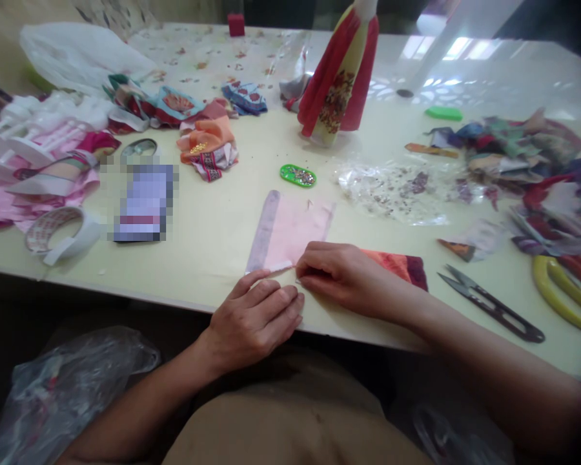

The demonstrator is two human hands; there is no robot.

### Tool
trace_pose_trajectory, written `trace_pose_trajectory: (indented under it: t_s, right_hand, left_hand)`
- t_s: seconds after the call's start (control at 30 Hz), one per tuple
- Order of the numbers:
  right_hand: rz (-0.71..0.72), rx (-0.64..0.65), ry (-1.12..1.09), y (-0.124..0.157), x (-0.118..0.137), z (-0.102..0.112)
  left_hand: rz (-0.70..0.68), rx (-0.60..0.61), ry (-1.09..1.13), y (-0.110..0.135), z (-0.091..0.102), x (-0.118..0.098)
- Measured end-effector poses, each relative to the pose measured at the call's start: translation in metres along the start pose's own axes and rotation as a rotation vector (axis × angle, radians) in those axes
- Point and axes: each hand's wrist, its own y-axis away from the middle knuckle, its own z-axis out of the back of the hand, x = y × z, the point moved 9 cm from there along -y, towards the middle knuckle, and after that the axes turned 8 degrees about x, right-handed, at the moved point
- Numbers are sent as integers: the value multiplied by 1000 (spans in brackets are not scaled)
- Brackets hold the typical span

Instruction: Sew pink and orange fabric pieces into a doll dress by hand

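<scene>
A pink piece of fabric (pixel 297 226) with a greyish strip down its left side lies flat on the table in front of me. Along its near edge runs a narrow white strip (pixel 278 266). My left hand (pixel 256 313) rests on the table's front edge, fingers stretched out, the index finger at that white strip. Just right of it, my right hand (pixel 329 268) is closed in a pinch at the fabric's near right corner; what the fingertips hold is hidden. An orange and dark red patterned cloth (pixel 397 266) lies partly under my right forearm.
Thread snips (pixel 494 303) and yellow-handled scissors (pixel 561 297) lie right. A green dish (pixel 297 175) holds small sparkly bits. A doll-sized red dress (pixel 339 84) stands behind. Left are a phone (pixel 145 201), a tape roll (pixel 61 232) and cloth pieces (pixel 208 145); scraps (pixel 518 148) lie right.
</scene>
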Motion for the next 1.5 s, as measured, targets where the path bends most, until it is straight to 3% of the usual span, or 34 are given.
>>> trace_pose_trajectory:
  t_s: [1.2,1.5]
  right_hand:
    - [62,-27,0,1,-1,0]
    - [91,-52,44,3,1,-2]
  left_hand:
    - [32,55,34,-1,-3,2]
    - [167,-24,162,-1,4,14]
